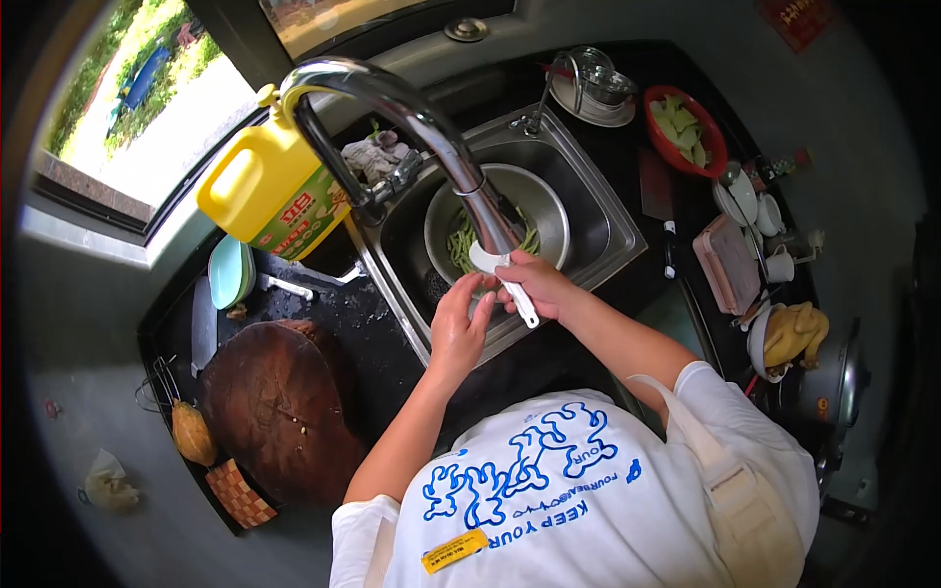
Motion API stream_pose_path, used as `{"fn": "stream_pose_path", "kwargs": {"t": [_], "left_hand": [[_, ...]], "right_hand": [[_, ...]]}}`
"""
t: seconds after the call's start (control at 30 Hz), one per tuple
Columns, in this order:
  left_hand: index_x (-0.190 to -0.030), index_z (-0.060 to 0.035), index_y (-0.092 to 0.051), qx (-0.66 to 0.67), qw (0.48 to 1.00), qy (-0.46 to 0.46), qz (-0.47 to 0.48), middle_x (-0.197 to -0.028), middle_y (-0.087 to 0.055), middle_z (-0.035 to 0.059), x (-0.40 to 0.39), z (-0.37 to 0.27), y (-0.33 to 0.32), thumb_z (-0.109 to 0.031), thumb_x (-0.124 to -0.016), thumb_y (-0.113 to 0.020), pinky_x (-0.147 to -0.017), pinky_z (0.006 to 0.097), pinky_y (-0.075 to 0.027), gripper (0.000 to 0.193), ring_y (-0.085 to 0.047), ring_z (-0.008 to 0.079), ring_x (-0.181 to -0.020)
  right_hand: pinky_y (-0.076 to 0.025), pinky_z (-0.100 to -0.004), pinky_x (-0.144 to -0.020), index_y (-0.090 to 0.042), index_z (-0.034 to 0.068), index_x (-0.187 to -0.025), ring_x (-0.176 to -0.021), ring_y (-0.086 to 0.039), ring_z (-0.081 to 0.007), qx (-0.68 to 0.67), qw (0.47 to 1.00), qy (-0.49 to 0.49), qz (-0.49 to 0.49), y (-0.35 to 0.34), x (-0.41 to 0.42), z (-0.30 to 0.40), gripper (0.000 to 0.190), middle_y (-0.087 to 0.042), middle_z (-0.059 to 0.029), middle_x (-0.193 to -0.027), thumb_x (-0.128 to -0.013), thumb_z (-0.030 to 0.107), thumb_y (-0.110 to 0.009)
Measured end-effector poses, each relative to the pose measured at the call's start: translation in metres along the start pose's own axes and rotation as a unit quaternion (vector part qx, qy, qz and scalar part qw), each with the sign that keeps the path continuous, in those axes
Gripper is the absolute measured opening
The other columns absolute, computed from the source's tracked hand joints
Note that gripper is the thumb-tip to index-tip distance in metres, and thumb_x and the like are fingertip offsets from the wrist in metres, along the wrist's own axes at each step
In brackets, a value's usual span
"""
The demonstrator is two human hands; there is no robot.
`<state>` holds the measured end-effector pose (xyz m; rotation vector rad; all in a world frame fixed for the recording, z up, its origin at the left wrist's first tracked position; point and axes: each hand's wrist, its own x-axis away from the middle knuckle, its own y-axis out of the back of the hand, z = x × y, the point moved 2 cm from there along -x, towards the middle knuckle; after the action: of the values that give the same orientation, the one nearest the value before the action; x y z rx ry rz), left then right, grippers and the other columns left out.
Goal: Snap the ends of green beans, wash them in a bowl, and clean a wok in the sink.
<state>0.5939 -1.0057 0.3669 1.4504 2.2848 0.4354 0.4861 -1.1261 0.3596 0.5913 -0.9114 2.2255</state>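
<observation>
In my right hand point(542, 283) is a white kitchen tool point(522, 300) with a hanging hole in its handle and a curved head; it resembles a peeler. My left hand point(462, 320) is raised beside it, fingertips close to the tool and to my right fingers. Whether anything small is between those fingertips is unclear. Both hands are over the near side of the steel sink point(614, 209). Below them a round metal basin point(553, 195) holds green beans point(460, 241), partly hidden by the chrome faucet point(448, 147) and my hands.
Left of the sink stand a yellow detergent jug point(272, 191), a kitchen knife point(287, 285), a cleaver point(205, 323) and a thick wooden chopping block point(276, 397). On the right are another cleaver point(656, 187), a red bowl point(717, 158) of cut greens and a whole chicken point(794, 331) in a bowl.
</observation>
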Motion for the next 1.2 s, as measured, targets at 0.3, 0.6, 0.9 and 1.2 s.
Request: {"fn": "stream_pose_path", "kwargs": {"t": [0.3,0.6,0.9,1.2], "left_hand": [[-0.106,0.0007,-0.05,0.386,0.841,0.379,-0.018,-0.092,-0.06,0.0093,-0.045,0.051,-0.076,-0.004,-0.087,-0.051,-0.069,0.0325,-0.05,0.02,-0.059,0.02,-0.079],[-0.102,-0.0027,-0.052,0.436,0.778,0.424,-0.158,-0.088,-0.06,0.0076,-0.064,0.089,-0.099,-0.013,-0.086,-0.06,-0.069,0.0347,-0.051,0.021,-0.061,0.0199,-0.076],[-0.105,-0.0051,-0.054,0.59,0.669,0.428,-0.149,-0.089,-0.062,0.0073,-0.054,0.045,-0.129,-0.004,-0.081,-0.063,-0.065,0.0325,-0.052,0.026,-0.062,0.0218,-0.079],[-0.101,-0.0016,-0.053,0.135,0.927,0.325,-0.132,-0.088,-0.062,0.0106,-0.076,0.028,-0.082,-0.028,-0.071,-0.075,-0.072,0.0289,-0.047,0.045,-0.058,0.0154,-0.083]], "right_hand": [[-0.046,-0.044,-0.078,-0.054,0.002,-0.109,-0.088,-0.058,-0.0383,0.617,0.758,0.206,-0.056,0.017,0.018,-0.01,0.03,-0.058,-0.0227,-0.096,-0.08,0.007,-0.048],[-0.049,-0.0428,-0.071,-0.057,0.001,-0.108,-0.08,-0.06,-0.0353,0.623,0.744,0.237,-0.043,0.044,0.046,0.016,0.03,-0.057,-0.0185,-0.091,-0.079,0.007,-0.052],[-0.048,-0.0426,-0.07,-0.055,0.005,-0.099,-0.081,-0.06,-0.0347,0.601,0.749,0.277,-0.035,0.066,0.027,0.024,0.022,-0.058,-0.0152,-0.09,-0.077,0.008,-0.059],[-0.05,-0.0436,-0.066,-0.056,0.007,-0.095,-0.076,-0.061,-0.0341,0.613,0.724,0.314,0.018,0.07,0.028,0.036,0.017,-0.059,-0.0135,-0.086,-0.079,0.008,-0.052]]}}
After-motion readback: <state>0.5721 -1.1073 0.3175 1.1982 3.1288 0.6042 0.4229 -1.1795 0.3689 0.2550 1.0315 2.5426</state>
